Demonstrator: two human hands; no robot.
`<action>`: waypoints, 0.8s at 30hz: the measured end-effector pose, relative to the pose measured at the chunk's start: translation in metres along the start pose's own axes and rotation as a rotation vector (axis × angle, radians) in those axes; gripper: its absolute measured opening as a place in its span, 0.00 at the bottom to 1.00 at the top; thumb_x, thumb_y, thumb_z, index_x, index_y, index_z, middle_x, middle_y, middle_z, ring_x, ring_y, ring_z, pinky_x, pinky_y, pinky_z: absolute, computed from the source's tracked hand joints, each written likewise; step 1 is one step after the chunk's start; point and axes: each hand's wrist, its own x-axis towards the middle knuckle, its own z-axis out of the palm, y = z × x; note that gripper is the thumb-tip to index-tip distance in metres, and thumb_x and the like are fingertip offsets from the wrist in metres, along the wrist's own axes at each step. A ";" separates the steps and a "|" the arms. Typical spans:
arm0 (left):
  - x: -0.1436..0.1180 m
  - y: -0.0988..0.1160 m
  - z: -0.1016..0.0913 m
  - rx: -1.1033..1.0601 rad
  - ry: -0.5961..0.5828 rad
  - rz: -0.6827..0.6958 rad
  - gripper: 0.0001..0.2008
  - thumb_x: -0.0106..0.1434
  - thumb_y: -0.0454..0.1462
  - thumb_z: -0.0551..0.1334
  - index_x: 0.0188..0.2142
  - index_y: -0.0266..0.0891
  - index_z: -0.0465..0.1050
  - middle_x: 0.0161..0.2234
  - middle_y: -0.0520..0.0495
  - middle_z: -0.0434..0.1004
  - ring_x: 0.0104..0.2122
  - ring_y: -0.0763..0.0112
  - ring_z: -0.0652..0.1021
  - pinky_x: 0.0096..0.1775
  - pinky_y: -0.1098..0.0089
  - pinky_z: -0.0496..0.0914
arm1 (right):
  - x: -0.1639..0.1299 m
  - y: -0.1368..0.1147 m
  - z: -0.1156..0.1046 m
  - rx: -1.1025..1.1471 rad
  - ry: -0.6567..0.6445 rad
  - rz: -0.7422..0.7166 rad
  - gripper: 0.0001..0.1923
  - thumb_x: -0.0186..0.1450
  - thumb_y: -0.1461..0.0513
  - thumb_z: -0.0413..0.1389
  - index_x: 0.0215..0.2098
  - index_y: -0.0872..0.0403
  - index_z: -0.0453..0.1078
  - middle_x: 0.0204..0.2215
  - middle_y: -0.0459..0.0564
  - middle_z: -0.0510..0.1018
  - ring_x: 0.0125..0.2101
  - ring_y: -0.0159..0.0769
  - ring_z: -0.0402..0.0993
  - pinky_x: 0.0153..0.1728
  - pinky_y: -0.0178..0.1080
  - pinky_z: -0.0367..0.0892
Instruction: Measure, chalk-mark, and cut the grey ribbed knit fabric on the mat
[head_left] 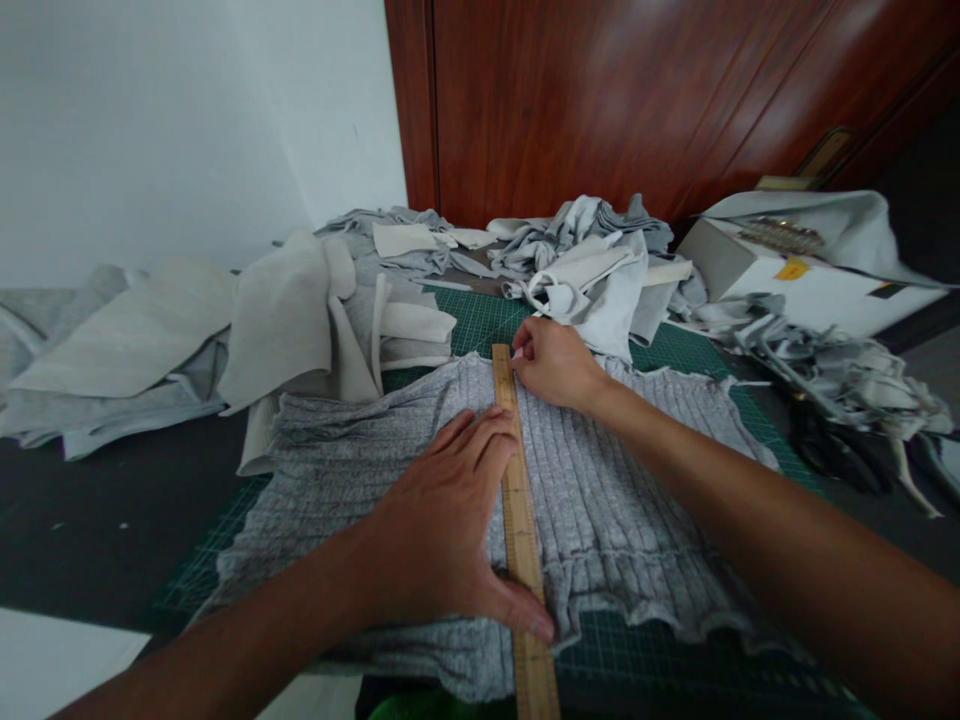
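A wooden ruler (519, 500) lies lengthwise across a grey ribbed knit fabric (600, 490), running from its far edge past its near edge. My left hand (450, 510) rests spread on the ruler and the fabric beside it, fingers apart and thumb across the near part of the ruler. At the ruler's far end, my right hand (555, 362) is closed in a pinch on a small pink piece of tailor's chalk (517, 353), held against the ruler's right edge. The fabric is spread over a green gridded cutting mat (480, 315), with wavy edges and some folds at left.
Pale fabric pieces (277, 320) are heaped at the left, and more scraps (592, 250) lie at the back. Black-handled scissors (836, 445) and a tangle of strips (847, 375) sit at right. A white box (750, 265) stands behind, before a brown wooden door (600, 100).
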 end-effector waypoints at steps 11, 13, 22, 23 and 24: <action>0.001 0.003 0.000 -0.016 -0.018 -0.029 0.56 0.42 0.64 0.76 0.62 0.37 0.63 0.67 0.24 0.66 0.68 0.31 0.67 0.69 0.33 0.57 | -0.065 -0.014 -0.006 0.086 -0.048 -0.065 0.08 0.60 0.71 0.58 0.33 0.53 0.67 0.24 0.46 0.76 0.24 0.34 0.70 0.28 0.37 0.57; 0.001 0.002 0.001 -0.004 -0.030 -0.032 0.59 0.42 0.64 0.76 0.64 0.35 0.61 0.69 0.21 0.62 0.69 0.29 0.65 0.69 0.32 0.56 | -0.082 -0.017 -0.008 0.149 -0.066 -0.066 0.08 0.60 0.71 0.57 0.33 0.53 0.66 0.23 0.44 0.75 0.22 0.32 0.69 0.27 0.36 0.57; 0.001 0.002 0.001 0.004 -0.012 -0.021 0.52 0.41 0.61 0.77 0.59 0.39 0.64 0.66 0.25 0.67 0.68 0.32 0.67 0.68 0.34 0.58 | -0.154 -0.033 -0.017 0.446 -0.205 -0.001 0.08 0.63 0.71 0.56 0.32 0.51 0.65 0.20 0.41 0.73 0.17 0.29 0.67 0.19 0.34 0.55; 0.001 0.002 0.001 0.009 -0.012 -0.020 0.53 0.41 0.62 0.77 0.59 0.38 0.63 0.67 0.24 0.66 0.69 0.31 0.66 0.68 0.34 0.58 | -0.161 -0.034 -0.018 0.476 -0.220 0.011 0.08 0.63 0.70 0.55 0.32 0.51 0.66 0.20 0.41 0.73 0.17 0.28 0.66 0.19 0.34 0.55; 0.001 0.002 0.001 0.016 -0.012 -0.017 0.53 0.42 0.62 0.77 0.59 0.38 0.63 0.67 0.23 0.66 0.69 0.31 0.66 0.68 0.34 0.58 | -0.167 -0.036 -0.019 0.501 -0.234 0.023 0.07 0.63 0.70 0.55 0.32 0.51 0.66 0.20 0.41 0.73 0.17 0.28 0.66 0.19 0.34 0.55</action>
